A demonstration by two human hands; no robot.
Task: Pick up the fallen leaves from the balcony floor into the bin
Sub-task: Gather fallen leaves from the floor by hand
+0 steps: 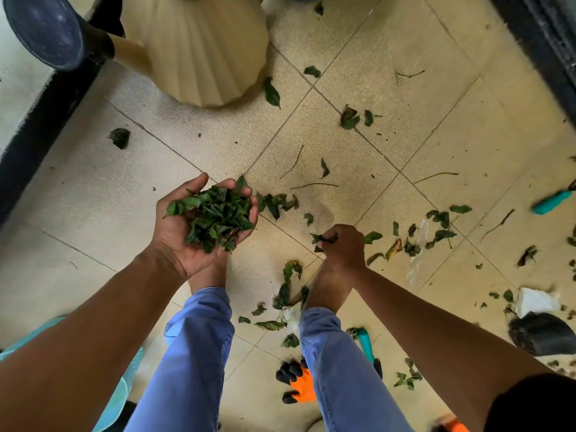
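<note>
My left hand is turned palm up and cupped, its fingers curled round a heap of green leaves. My right hand hangs lower to the right, knuckles up, pinching a leaf or two in its fingertips. Several more leaves lie scattered over the beige tiled floor, a cluster just right of my left hand, others between my feet and more to the right. A light turquoise bin shows partly at the lower left, behind my left arm.
A cream fluted planter stands at the top with a dark pot on the ledge to its left. Turquoise-handled tools, orange and black gloves, white paper and a dark bag lie around. Thin twigs are scattered on the tiles.
</note>
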